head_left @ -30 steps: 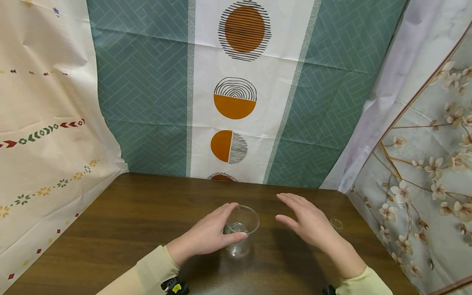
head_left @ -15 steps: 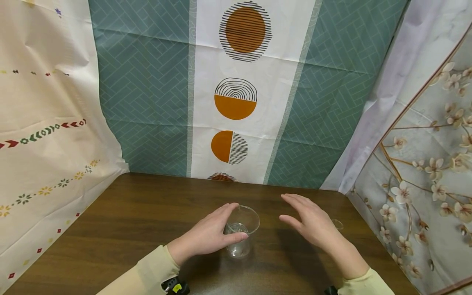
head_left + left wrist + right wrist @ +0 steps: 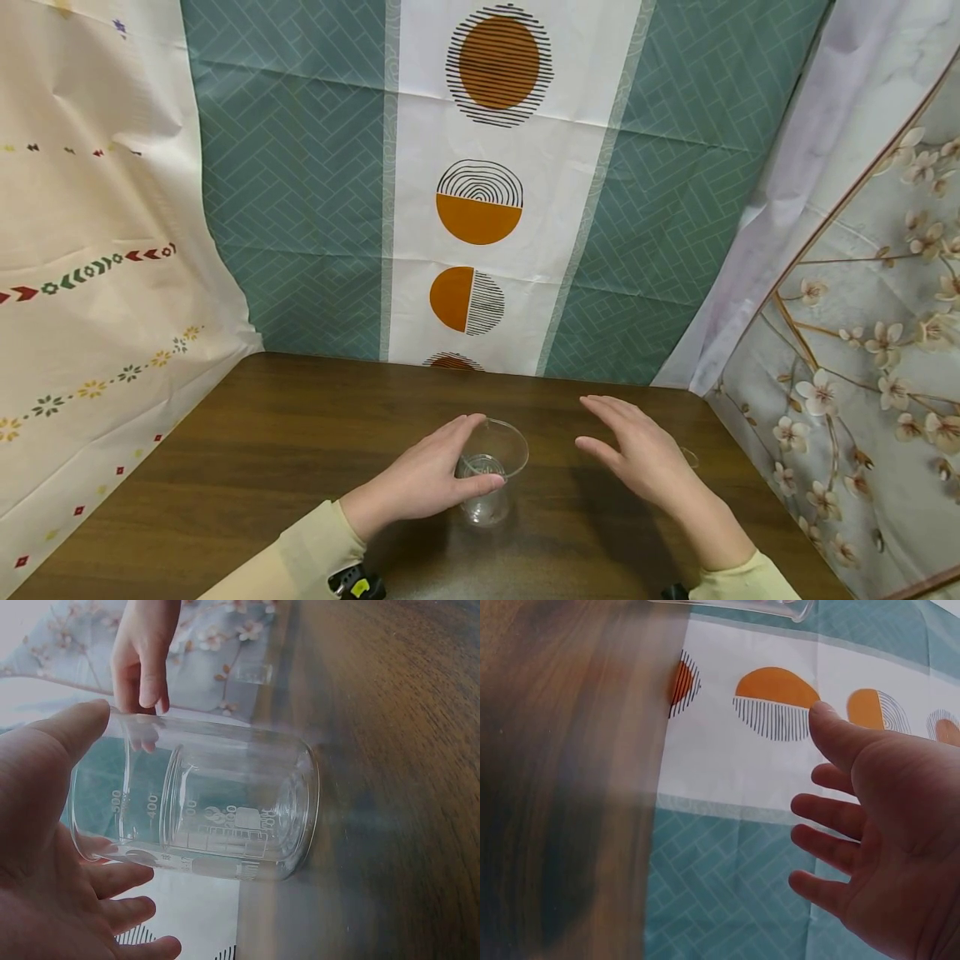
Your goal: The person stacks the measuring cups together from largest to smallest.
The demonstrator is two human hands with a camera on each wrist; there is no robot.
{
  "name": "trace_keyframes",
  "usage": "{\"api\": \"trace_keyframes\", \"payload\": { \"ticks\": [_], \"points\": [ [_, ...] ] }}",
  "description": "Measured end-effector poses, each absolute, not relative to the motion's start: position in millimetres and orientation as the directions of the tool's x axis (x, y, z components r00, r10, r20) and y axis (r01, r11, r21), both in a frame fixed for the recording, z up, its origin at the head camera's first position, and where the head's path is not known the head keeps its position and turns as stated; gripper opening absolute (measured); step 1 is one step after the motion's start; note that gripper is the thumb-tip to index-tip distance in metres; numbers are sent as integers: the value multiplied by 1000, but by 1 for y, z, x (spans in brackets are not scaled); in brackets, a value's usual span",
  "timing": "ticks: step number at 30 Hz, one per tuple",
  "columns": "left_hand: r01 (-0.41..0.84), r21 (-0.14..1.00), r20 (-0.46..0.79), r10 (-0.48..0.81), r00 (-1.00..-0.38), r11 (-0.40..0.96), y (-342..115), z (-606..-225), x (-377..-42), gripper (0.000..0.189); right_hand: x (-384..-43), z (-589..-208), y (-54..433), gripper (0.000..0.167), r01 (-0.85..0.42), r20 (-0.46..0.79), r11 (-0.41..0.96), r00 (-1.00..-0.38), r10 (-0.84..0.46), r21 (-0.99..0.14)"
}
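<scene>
A large clear glass beaker (image 3: pixel 487 505) with printed volume marks stands upright on the wooden table, in front of the person. Its upper part is gripped by the left hand (image 3: pixel 427 471), thumb on the near side and fingers on the far side of the rim. Inside it a smaller glass beaker (image 3: pixel 225 817) shows in the left wrist view. To the right, the right hand (image 3: pixel 637 458) hovers over the table, fingers spread and thumb apart, holding nothing. Behind it a small clear glass vessel (image 3: pixel 253 673) stands on the table, mostly hidden by this hand in the head view.
The brown wooden table (image 3: pixel 300 433) ends at a green and white patterned cloth (image 3: pixel 300 167) hung at the back. Another patterned cloth (image 3: pixel 97 275) borders the left side, and a floral cloth (image 3: pixel 862 400) the right.
The right hand has drifted slightly to the right, away from the large beaker, covering more of the small glass vessel. The left hand and the large beaker stay where they were.
</scene>
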State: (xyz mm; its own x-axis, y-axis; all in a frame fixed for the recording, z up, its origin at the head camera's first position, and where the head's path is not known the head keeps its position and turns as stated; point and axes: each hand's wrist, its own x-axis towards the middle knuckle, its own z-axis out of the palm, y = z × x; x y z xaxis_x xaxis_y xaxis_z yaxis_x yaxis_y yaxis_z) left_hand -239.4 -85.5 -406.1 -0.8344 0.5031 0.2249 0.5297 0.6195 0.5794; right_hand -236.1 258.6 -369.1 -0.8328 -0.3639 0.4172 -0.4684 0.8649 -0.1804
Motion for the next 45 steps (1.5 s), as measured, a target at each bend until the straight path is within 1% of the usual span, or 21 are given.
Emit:
{"api": "trace_keyframes", "payload": {
  "ticks": [28,45],
  "points": [
    [528,573,220,502,-836,627,-86,-408,-240,102,-245,-365,268,65,-407,388,889,-869,-306,-211],
    [524,578,216,502,-837,626,-85,-406,-240,99,-249,-370,281,65,-392,392,896,-873,-290,-210]
  ]
}}
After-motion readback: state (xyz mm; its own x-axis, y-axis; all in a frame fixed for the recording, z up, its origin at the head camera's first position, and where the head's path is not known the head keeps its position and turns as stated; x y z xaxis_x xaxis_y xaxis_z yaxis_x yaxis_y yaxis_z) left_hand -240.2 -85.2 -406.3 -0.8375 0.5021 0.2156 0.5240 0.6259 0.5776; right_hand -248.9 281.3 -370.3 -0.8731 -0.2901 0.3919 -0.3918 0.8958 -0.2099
